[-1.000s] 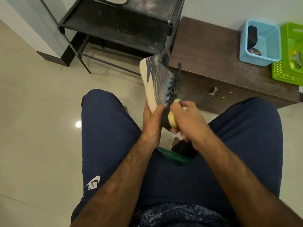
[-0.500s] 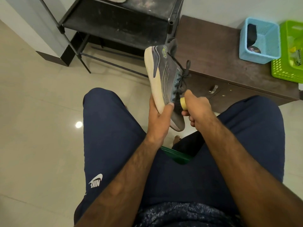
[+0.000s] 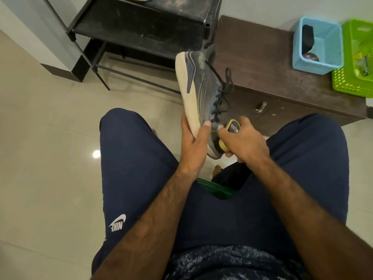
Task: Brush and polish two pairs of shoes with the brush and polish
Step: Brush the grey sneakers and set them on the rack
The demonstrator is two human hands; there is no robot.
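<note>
left hand (image 3: 194, 146): gripping sole of grey shoe (image 3: 203, 91), holding it tilted above knees, toe end down
right hand (image 3: 245, 143): grip closed on yellow polish applicator (image 3: 232, 127), pressing against shoe's toe end
blue basket (image 3: 317, 47): sitting on brown surface (image 3: 258, 57), far right

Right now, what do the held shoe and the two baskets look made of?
Shoe: grey upper looks like matte synthetic or textile, stitched lines and laces showing; the pale sole looks like foam or rubber. Blue basket and green basket: moulded plastic, judging by the perforated walls and slight sheen.
</note>
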